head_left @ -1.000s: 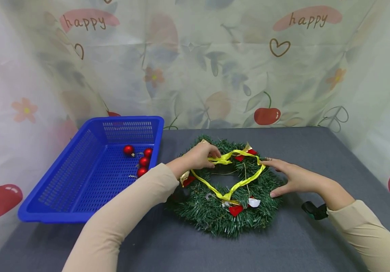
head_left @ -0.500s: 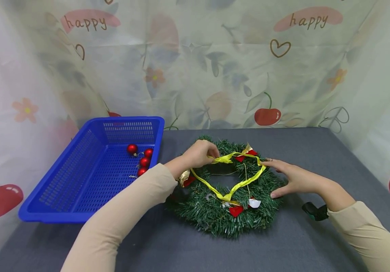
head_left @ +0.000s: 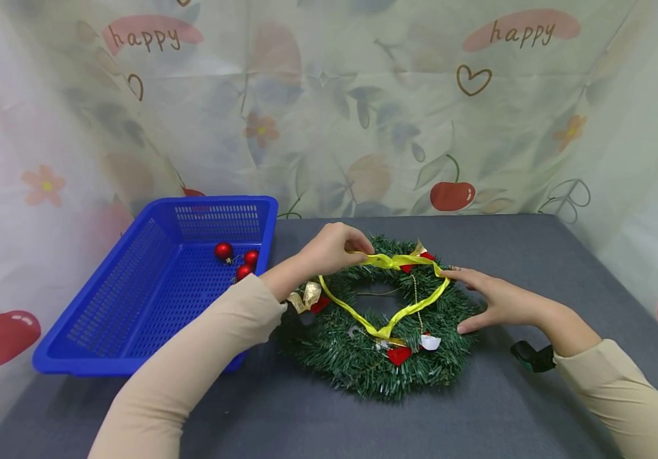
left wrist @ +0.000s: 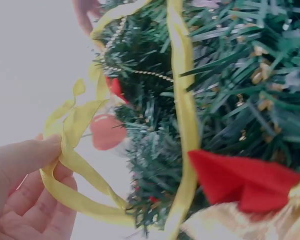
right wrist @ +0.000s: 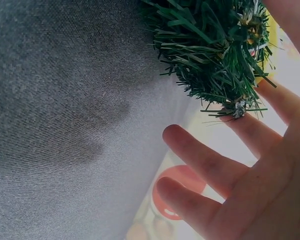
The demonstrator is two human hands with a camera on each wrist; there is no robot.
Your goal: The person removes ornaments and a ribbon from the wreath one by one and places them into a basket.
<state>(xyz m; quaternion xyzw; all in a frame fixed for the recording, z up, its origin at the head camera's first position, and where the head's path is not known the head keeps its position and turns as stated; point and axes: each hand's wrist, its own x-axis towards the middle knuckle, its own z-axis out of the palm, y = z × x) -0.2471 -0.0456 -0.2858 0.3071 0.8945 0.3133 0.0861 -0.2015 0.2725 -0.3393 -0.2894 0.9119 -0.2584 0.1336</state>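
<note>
A green tinsel wreath [head_left: 358, 363] lies on the grey table, trimmed with red and gold bows and a thin bead chain. Over it a yellow ribbon [head_left: 421, 305] forms a loose loop. At the wreath's far left, my left hand [head_left: 335, 247] pinches the ribbon between thumb and fingers, lifting it slightly; the left wrist view shows the knotted ribbon [left wrist: 80, 122] at the fingertips. On the wreath's right side rests my right hand [head_left: 504, 301], fingers spread and fairly straight. In the right wrist view, its fingers [right wrist: 205, 160] reach beside the wreath's edge.
A blue plastic basket [head_left: 99, 366] stands on the left of the table. Several shiny red balls [head_left: 224, 251] lie inside it near its right wall. A patterned curtain [head_left: 329, 115] hangs behind and at both sides.
My left hand has lifted a little up and left, pulling the ribbon's back part higher. A red ball in the basket shifted slightly right earlier. My right hand stays in place.
</note>
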